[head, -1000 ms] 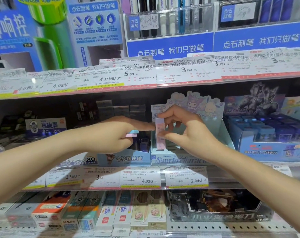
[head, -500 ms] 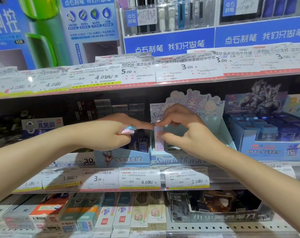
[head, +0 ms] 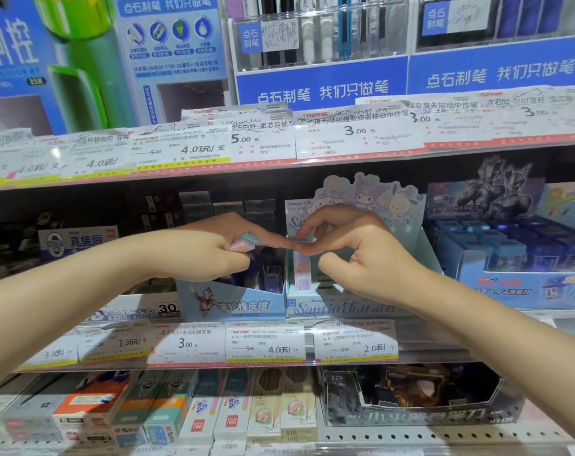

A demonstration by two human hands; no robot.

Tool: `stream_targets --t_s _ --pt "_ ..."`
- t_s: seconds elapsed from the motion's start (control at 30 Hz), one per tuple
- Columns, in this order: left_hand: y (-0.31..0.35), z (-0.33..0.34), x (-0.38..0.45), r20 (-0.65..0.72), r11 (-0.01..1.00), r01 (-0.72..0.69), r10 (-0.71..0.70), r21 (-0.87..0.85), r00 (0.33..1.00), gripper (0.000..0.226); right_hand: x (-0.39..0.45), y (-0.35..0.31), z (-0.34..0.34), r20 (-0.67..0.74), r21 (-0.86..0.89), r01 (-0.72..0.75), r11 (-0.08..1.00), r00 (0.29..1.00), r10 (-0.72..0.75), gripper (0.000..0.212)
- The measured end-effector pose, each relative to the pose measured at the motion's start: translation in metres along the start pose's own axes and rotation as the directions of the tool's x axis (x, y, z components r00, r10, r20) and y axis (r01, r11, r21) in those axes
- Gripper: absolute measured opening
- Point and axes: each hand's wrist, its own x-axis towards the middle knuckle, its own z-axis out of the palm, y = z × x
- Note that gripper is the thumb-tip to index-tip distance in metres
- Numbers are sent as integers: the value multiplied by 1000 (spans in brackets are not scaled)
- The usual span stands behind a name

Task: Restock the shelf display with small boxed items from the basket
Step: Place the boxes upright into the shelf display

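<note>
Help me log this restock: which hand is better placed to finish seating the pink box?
Right. The right hand already pinches the top of the pink box standing in the pastel display tray; the left hand grips spare boxes.

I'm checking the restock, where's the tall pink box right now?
In the head view, the pink box stands upright at the left end of the cartoon display tray on the middle shelf, with the right hand pinching its top.

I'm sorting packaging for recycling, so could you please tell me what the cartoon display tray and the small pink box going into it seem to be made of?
The display tray looks like thin printed cardboard with a slight sheen: die-cut character header, folded walls. The small pink box looks like glossy printed card, possibly film-wrapped; too blurred to be sure.
</note>
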Motion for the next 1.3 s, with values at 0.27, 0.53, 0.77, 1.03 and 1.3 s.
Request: stream_targets --t_s 0.27,0.53,0.77,1.03,1.3 --pt "34 -4 0 -318 974 -89 18 -209 948 29 11 -16 -14 -69 99 -139 985 987 146 28" --pt "42 2 -9 168 550 83 106 -831 980 25 18 -46 -16 16 445 -200 873 976 216 18" --pt "31 8 -2 261 96 244 273 -965 926 19 14 -45 -20 72 502 -210 839 977 201 14" --pt "40 15 -4 159 221 135 97 -966 982 15 12 -40 -21 94 532 -260 806 964 249 7" --pt "48 21 -6 -62 601 -14 -60 -799 996 30 19 -35 -28 177 427 -369 826 930 323 11"
